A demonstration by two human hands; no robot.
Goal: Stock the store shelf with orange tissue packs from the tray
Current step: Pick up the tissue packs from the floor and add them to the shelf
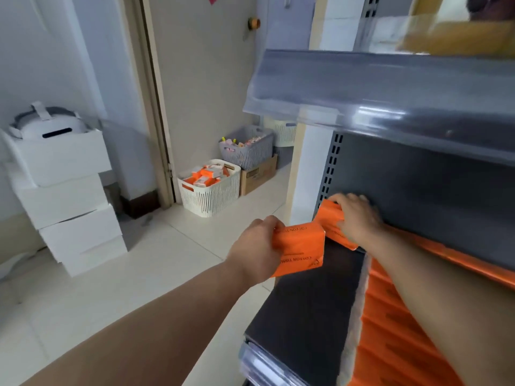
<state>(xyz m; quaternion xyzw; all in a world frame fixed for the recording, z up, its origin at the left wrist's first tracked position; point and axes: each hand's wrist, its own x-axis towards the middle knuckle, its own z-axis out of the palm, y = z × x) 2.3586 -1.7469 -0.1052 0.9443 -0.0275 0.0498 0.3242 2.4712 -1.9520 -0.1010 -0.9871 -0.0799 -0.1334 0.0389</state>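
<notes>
My left hand [257, 246] grips an orange tissue pack [302, 250] at its left end, holding it just above the dark shelf board [309, 307] at the shelf's left end. My right hand [358, 218] presses on a second orange tissue pack [330, 221] standing against the shelf's dark back panel in the far left corner. A row of orange packs [390, 330] fills the shelf to the right, partly hidden under my right forearm. No tray shows.
An upper shelf with a clear plastic strip [390, 87] overhangs my hands. On the tiled floor stand a white slatted basket [211, 190] of orange-and-white boxes, a grey basket [248, 150] on a cardboard box, and stacked white boxes [72, 207] at left.
</notes>
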